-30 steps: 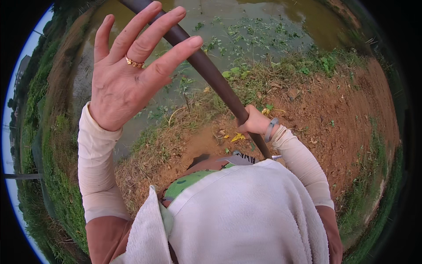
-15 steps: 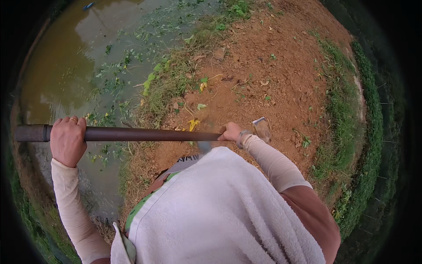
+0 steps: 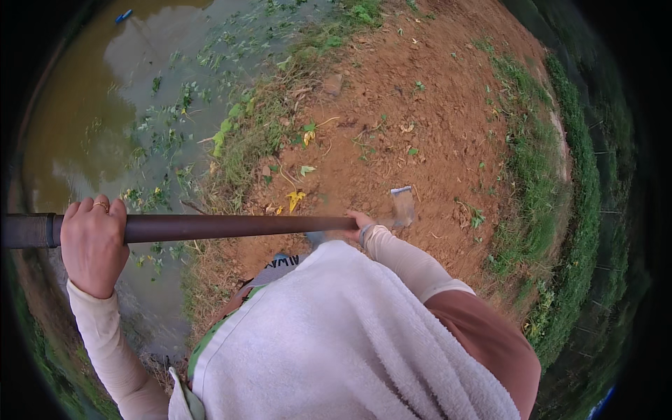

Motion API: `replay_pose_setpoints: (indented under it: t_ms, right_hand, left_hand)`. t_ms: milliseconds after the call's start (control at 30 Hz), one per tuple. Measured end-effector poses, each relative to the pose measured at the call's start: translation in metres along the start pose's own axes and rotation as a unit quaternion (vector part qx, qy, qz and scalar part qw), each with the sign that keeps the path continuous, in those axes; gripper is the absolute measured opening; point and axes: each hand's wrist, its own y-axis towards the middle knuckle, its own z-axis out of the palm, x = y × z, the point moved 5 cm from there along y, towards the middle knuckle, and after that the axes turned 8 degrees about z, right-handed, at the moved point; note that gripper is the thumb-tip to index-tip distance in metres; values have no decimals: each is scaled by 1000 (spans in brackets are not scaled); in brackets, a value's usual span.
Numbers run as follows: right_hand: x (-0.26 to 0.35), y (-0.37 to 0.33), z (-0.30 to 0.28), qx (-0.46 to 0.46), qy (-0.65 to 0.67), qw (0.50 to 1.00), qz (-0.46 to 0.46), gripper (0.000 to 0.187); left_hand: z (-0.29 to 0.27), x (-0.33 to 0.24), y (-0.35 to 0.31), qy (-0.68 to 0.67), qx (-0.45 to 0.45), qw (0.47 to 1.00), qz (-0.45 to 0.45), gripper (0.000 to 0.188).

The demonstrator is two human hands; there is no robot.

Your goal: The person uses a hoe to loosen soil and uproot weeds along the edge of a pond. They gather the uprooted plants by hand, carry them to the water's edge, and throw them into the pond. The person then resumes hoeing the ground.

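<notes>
A long dark brown pole (image 3: 210, 227) lies level across the view in front of my chest, with a ribbed collar near its left end. Close to that collar, my left hand (image 3: 93, 241) is wrapped round the pole from above, a ring on one finger. My right hand (image 3: 359, 222) grips the pole at its right visible end; its fingers are partly hidden. A white towel (image 3: 315, 336) drapes over my front and hides what is below. Just beyond my right hand, a clear plastic packet (image 3: 403, 207) lies on the soil.
Murky pond water (image 3: 77, 133) with floating green plants (image 3: 168, 136) spreads on the left. A grassy edge (image 3: 259, 133) borders the reddish dirt bank (image 3: 420, 91). Yellow leaves (image 3: 296, 201) lie on the dirt. Grass and vines (image 3: 581, 175) run down the right side.
The pole and both my hands have shifted left and slightly down in the view. The ground has also slid left. Both hands keep their hold on the pole.
</notes>
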Motion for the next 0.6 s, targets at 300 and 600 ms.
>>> replay_pose_setpoints:
  t_ms: [300,600]
  right_hand:
    - [-4,-18,44,-122,-24,991,-55,11]
    - [79,-5,72,-93,249,950,-163,21]
  left_hand:
    - [60,19,-58,-66,62,992,-86,15]
    - [96,-42,-76,-60,53,983,-167,16]
